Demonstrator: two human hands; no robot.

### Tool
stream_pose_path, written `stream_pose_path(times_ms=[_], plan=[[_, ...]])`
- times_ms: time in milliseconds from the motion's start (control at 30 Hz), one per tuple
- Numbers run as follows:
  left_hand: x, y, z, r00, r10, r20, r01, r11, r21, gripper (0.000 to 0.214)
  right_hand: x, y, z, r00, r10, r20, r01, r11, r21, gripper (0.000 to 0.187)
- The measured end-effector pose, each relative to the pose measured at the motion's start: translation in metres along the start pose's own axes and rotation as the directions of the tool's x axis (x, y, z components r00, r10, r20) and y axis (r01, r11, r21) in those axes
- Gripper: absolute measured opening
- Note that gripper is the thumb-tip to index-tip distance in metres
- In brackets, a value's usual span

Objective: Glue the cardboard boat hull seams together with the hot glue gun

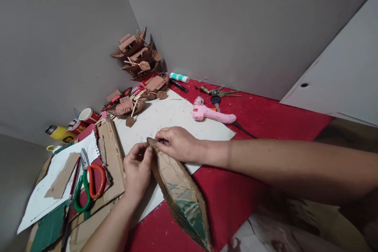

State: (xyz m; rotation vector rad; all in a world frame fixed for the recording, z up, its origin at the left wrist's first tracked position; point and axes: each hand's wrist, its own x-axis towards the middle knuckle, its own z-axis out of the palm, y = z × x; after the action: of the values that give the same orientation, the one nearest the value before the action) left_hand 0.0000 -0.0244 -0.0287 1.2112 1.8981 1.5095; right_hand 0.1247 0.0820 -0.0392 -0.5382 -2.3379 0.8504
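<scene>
A boat-shaped cardboard hull [180, 193] lies across the white sheet [165, 120] and the red cloth [236, 197], pointed end away from me. My left hand [137, 171] pinches the hull's pointed tip from the left. My right hand [177, 143] presses its fingers on the same tip from the right. Both hands are closed on the cardboard.
A pink glue gun [212, 114] lies beyond my hands. Scissors with green and orange handles [88, 183] rest on cardboard scraps at left. Finished small cardboard boats [137, 53] are piled in the corner, with a glue stick [179, 77], keys [218, 93], cups and a yellow bottle [59, 132].
</scene>
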Motion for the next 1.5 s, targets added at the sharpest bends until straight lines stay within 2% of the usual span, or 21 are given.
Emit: stream_pose_path(times_ms=[300,500,833,967,1133,1333,1500], plan=[[-0.001,-0.002,0.001,0.998,0.062,0.032,-0.064,0.995,0.083,0.011,-0.004,-0.003,-0.002,1.0,0.022,0.003,-0.022,1.0,0.02,0.011],[0.0,-0.004,0.001,0.989,0.032,0.146,-0.035,0.999,0.02,0.02,-0.004,-0.005,-0.004,0.999,0.017,0.027,-0.018,0.999,0.042,0.011],[-0.001,-0.003,-0.004,0.998,-0.005,0.069,0.006,1.0,-0.025,0.017,-0.005,-0.004,-0.002,0.999,-0.045,0.027,0.042,0.995,0.086,0.015],[0.003,-0.004,-0.006,0.999,-0.029,-0.028,0.027,0.996,-0.087,0.017,-0.005,-0.006,-0.003,0.998,0.003,0.059,-0.009,0.996,0.09,0.019],[0.005,-0.007,-0.009,0.992,-0.073,-0.103,0.053,0.98,-0.19,0.019,-0.004,-0.011,-0.003,0.986,0.088,0.14,-0.117,0.97,0.213,0.02],[0.007,-0.01,-0.01,0.996,-0.083,-0.039,0.075,0.982,-0.171,0.028,-0.002,-0.008,0.001,0.969,0.14,0.205,-0.201,0.926,0.319,0.024],[0.006,-0.01,-0.011,0.994,-0.107,0.029,0.11,0.98,-0.166,0.034,-0.002,-0.006,-0.001,0.959,0.127,0.253,-0.205,0.927,0.315,0.015]])
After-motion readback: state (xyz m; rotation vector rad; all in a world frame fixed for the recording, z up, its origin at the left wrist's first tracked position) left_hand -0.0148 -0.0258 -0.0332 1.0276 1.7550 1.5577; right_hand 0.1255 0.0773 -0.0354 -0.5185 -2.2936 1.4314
